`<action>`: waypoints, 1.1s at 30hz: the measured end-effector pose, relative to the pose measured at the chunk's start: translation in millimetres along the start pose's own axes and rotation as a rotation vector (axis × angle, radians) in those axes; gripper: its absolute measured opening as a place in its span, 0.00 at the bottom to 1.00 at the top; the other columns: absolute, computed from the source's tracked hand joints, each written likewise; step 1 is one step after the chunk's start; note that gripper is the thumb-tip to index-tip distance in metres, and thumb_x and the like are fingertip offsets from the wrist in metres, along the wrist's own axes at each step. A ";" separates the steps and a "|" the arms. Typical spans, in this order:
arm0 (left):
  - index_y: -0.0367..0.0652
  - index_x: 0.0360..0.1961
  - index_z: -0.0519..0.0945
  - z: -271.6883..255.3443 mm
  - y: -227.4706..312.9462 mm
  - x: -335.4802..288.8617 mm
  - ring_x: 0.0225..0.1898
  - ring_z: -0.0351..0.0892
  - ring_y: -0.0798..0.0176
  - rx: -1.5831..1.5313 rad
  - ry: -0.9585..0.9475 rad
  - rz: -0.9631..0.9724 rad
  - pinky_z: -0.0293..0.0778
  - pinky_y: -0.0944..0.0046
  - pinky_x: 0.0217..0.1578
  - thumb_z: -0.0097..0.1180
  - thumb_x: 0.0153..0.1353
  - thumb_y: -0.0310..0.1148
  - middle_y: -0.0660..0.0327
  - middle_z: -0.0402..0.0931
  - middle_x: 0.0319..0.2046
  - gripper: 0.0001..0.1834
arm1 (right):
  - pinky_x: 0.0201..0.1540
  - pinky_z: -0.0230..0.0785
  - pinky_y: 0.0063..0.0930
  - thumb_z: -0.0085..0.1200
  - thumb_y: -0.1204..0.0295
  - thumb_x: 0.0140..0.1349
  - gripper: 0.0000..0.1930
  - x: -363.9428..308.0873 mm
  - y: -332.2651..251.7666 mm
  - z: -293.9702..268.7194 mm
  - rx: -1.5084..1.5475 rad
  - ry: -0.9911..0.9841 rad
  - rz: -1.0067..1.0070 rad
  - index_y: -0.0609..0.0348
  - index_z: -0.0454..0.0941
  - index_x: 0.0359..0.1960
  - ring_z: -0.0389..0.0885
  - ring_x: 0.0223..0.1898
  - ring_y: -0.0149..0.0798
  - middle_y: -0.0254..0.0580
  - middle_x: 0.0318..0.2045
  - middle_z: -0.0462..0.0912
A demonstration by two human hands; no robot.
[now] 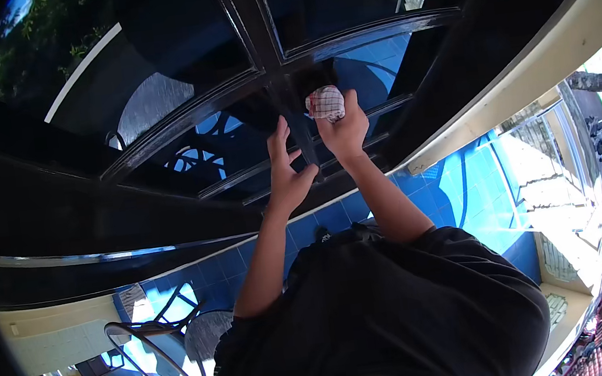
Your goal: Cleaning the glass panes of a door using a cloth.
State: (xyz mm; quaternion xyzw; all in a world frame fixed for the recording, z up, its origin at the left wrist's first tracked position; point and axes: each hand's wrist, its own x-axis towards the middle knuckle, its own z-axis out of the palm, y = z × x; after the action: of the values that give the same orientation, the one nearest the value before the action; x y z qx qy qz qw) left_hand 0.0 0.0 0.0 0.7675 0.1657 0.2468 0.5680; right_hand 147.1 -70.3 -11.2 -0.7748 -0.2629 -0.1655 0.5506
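In front of me is a dark window or glazed door with a glossy black frame (270, 58) and reflective panes. My right hand (347, 134) is closed around a bunched white cloth with dark checks and a reddish patch (326, 103). It holds the cloth up at the lower right pane (365, 80), just right of the central upright bar. Lower and to the left, my left hand (287, 178) has its fingers apart and nothing in it. Its fingertips are close to the bar and glass; whether they touch, I cannot tell.
Blue floor tiles (232, 266) run below the frame. Behind me at lower left stand a dark metal-framed chair (150, 331) and a round grey tabletop (205, 340). A cream wall edge (514, 100) curves along the right, with a tree trunk (593, 80) beyond.
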 end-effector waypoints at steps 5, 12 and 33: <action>0.51 0.83 0.47 -3.8 -3.3 7.8 0.78 0.51 0.37 0.004 0.009 0.027 0.67 0.37 0.67 0.56 0.49 0.17 0.46 0.49 0.77 0.58 | 0.27 0.72 0.42 0.68 0.67 0.54 0.18 -43.4 61.6 24.8 -0.251 -0.148 -0.012 0.55 0.73 0.43 0.81 0.23 0.60 0.48 0.26 0.84; 0.51 0.83 0.47 2.2 -6.6 -0.7 0.76 0.55 0.38 -0.001 0.030 0.019 0.69 0.38 0.65 0.59 0.50 0.19 0.47 0.50 0.76 0.58 | 0.26 0.72 0.44 0.66 0.64 0.54 0.19 -3.7 12.1 5.0 0.022 -0.084 0.051 0.55 0.73 0.43 0.81 0.23 0.61 0.48 0.27 0.85; 0.36 0.68 0.72 0.2 -51.7 -121.2 0.70 0.72 0.47 -0.197 -0.038 -0.511 0.71 0.50 0.66 0.60 0.68 0.26 0.46 0.74 0.67 0.28 | 0.28 0.73 0.43 0.69 0.63 0.54 0.20 -27.6 54.2 15.8 -0.170 -0.140 -0.022 0.55 0.71 0.42 0.80 0.21 0.56 0.48 0.26 0.85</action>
State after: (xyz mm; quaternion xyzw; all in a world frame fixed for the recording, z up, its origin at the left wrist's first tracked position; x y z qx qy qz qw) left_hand -98.4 -49.4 -72.5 0.6463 0.3186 0.0961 0.6867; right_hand 156.3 -75.5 -73.1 -0.8256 -0.2943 -0.1387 0.4611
